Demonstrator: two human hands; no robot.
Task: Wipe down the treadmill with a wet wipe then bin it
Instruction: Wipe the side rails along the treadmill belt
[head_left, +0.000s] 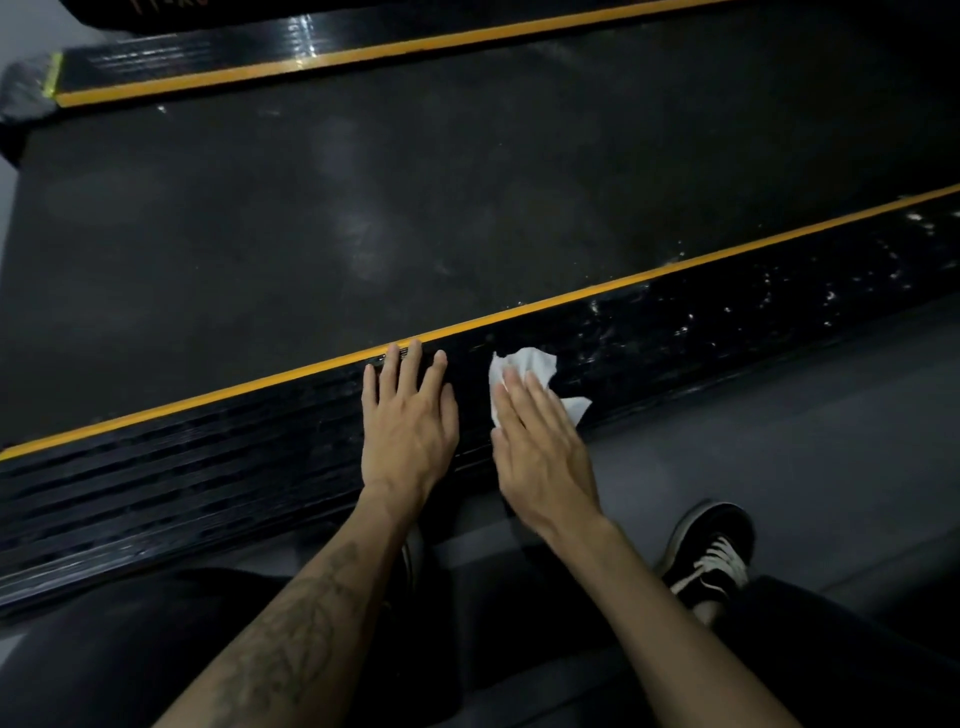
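Note:
The treadmill fills the view: a dark running belt between two black ribbed side rails edged with orange strips. On the near side rail lies a white wet wipe, crumpled and partly spread. My right hand presses flat on the wipe with straight fingers, covering its lower left part. My left hand rests flat on the same rail just to the left, fingertips reaching the orange strip. To the right of the wipe the rail shows wet, shiny streaks.
The far side rail runs along the top. Grey floor lies beside the near rail. My black-and-white shoe and dark trouser legs are at the bottom. No bin is in view.

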